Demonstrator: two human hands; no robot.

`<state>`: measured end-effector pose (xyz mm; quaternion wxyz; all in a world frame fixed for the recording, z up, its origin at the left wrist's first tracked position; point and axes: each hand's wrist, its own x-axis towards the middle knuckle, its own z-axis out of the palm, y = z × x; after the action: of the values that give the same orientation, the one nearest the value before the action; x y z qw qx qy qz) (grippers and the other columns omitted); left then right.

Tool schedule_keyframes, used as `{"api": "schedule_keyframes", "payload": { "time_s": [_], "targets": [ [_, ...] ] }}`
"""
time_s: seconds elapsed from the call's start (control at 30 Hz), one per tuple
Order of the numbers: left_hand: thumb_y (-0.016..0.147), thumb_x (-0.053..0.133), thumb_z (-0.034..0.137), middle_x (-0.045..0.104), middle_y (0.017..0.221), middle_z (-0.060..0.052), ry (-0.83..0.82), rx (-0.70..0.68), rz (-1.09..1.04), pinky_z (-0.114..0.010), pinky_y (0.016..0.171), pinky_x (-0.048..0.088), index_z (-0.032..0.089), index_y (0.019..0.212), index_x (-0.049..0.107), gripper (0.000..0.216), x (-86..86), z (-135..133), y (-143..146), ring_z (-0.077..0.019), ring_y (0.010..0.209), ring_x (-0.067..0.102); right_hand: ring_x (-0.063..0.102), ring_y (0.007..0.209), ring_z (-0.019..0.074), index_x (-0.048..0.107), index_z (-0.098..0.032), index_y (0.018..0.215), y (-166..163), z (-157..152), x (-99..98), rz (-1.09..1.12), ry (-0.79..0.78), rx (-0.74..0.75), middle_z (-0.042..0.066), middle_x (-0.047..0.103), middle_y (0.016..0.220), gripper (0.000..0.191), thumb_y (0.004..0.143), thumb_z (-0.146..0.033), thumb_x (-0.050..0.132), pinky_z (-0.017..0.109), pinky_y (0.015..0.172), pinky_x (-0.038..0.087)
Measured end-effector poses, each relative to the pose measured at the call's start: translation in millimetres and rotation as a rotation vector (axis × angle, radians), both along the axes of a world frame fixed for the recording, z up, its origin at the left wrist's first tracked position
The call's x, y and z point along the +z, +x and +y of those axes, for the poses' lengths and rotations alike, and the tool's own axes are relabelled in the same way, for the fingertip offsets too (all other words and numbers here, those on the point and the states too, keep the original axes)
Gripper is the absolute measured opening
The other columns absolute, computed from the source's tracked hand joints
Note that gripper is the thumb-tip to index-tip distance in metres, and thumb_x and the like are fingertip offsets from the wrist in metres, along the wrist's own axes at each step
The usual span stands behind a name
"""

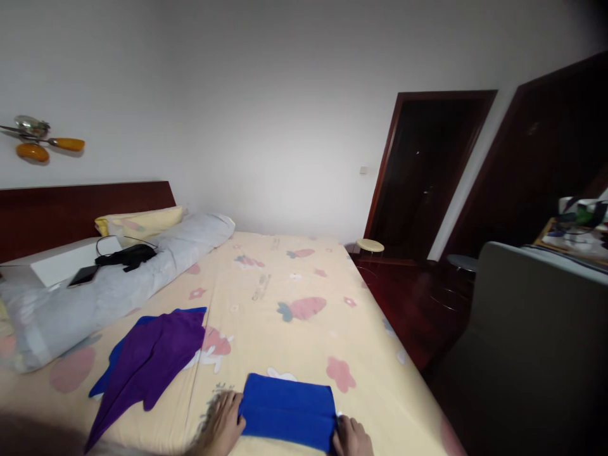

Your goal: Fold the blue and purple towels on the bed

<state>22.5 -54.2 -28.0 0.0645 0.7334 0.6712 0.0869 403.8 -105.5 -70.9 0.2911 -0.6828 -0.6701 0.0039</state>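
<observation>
A blue cloth (287,405), folded into a flat rectangle with a crease along its length, lies on the bed in front of me. My left hand (224,421) holds its left edge, fingers bent and thumb at the cloth's side. At the lower right corner, my right hand (352,437) has its curled fingers closed on the edge; part of this hand is cut off by the frame. To the left, a purple cloth (152,361) lies loosely spread over another blue cloth (103,373), whose edges stick out from under it.
The bed (266,272) has a cream sheet with pink prints. A long grey-white bolster (190,244), a black item (127,256), a phone (83,276), a white box (71,261) and a yellow pillow (142,221) lie near the headboard. Stools (370,245) stand beyond the right edge.
</observation>
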Motion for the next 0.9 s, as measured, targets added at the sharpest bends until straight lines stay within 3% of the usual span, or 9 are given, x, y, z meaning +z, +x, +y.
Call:
{"api": "schedule_keyframes", "payload": {
  "time_s": [0.07,0.13,0.27,0.33,0.4,0.57,0.67,0.77,0.9],
  "targets": [
    [0.072,0.043,0.007,0.058,0.14,-0.006,0.069,-0.086,0.049,-0.043,0.111,0.036,0.024,0.133,0.054,0.064,-9.5,-3.2,11.3,-0.0248,0.132,0.049,0.069,0.087,0.0252,0.067,-0.029,0.108,-11.0,3.0,-7.2,-0.106,0.106,0.029,0.007,0.074,0.099,0.034,0.079,-0.027,0.051,0.036,0.072,0.052],
    [0.071,0.04,0.003,0.052,0.146,-0.003,0.089,-0.266,0.032,-0.042,0.111,0.037,0.028,0.139,0.048,0.073,-19.1,-9.6,30.7,-0.0227,0.133,0.048,0.068,0.101,0.0247,0.059,-0.03,0.125,-33.9,4.6,-13.8,-0.169,0.188,0.12,0.007,0.072,0.117,0.047,0.08,-0.024,0.048,0.036,0.082,0.053],
    [0.069,0.043,0.006,0.027,0.159,0.0,0.073,-0.619,-0.02,-0.042,0.116,0.034,0.03,0.154,0.013,0.093,-31.5,-26.4,74.1,-0.0223,0.142,0.035,0.062,0.118,0.0234,0.021,-0.032,0.151,-87.9,2.8,-19.6,-0.249,0.227,0.383,0.003,0.057,0.139,0.075,0.081,-0.026,0.047,0.033,0.09,0.051],
    [0.071,0.046,0.011,0.017,0.161,-0.001,0.068,-0.674,-0.02,-0.046,0.117,0.032,0.029,0.153,-0.004,0.098,-29.5,-31.9,82.1,-0.024,0.145,0.03,0.061,0.12,0.023,0.01,-0.031,0.152,-99.5,1.0,-17.5,-0.273,0.219,0.449,0.002,0.053,0.141,0.08,0.082,-0.03,0.048,0.032,0.091,0.051],
    [0.076,0.046,0.014,0.015,0.161,0.0,0.066,-0.667,-0.004,-0.046,0.117,0.032,0.03,0.152,-0.009,0.096,-20.8,-33.9,75.5,-0.0239,0.145,0.029,0.059,0.122,0.0226,0.008,-0.03,0.152,-95.1,-1.0,-13.2,-0.28,0.212,0.447,0.002,0.05,0.143,0.08,0.083,-0.028,0.048,0.033,0.094,0.051],
    [0.087,0.042,0.017,0.018,0.161,0.003,0.11,-0.571,0.033,-0.042,0.118,0.028,0.034,0.153,-0.002,0.081,6.2,-29.7,27.1,-0.0198,0.145,0.028,0.05,0.131,0.0225,0.008,-0.03,0.151,-46.6,-8.3,-6.5,-0.274,0.113,0.342,0.002,0.043,0.148,0.077,0.084,-0.021,0.044,0.037,0.101,0.046],
    [0.081,0.043,0.008,0.022,0.161,0.004,0.085,-0.486,0.053,-0.045,0.118,0.027,0.036,0.153,0.004,0.087,5.6,-23.8,6.9,-0.0193,0.145,0.029,0.049,0.132,0.0231,0.013,-0.031,0.151,-23.8,-11.4,-10.9,-0.262,0.037,0.287,0.003,0.043,0.148,0.073,0.085,-0.021,0.043,0.039,0.1,0.046],
    [0.071,0.043,0.001,0.033,0.158,0.003,0.08,-0.449,0.056,-0.046,0.117,0.029,0.035,0.152,0.018,0.091,-5.5,-16.6,-1.4,-0.0193,0.141,0.036,0.055,0.127,0.024,0.03,-0.031,0.147,-15.1,-8.3,-16.5,-0.261,0.041,0.285,0.004,0.05,0.144,0.067,0.083,-0.021,0.045,0.039,0.095,0.047],
    [0.07,0.044,0.0,0.059,0.14,0.002,0.142,-0.452,0.021,-0.041,0.112,0.036,0.035,0.136,0.05,0.075,-8.1,-10.5,-5.9,-0.0203,0.128,0.051,0.065,0.114,0.0258,0.059,-0.027,0.129,-12.4,-1.3,-9.5,-0.235,0.104,0.335,0.007,0.065,0.128,0.057,0.073,-0.017,0.053,0.037,0.088,0.049]
  ]
}}
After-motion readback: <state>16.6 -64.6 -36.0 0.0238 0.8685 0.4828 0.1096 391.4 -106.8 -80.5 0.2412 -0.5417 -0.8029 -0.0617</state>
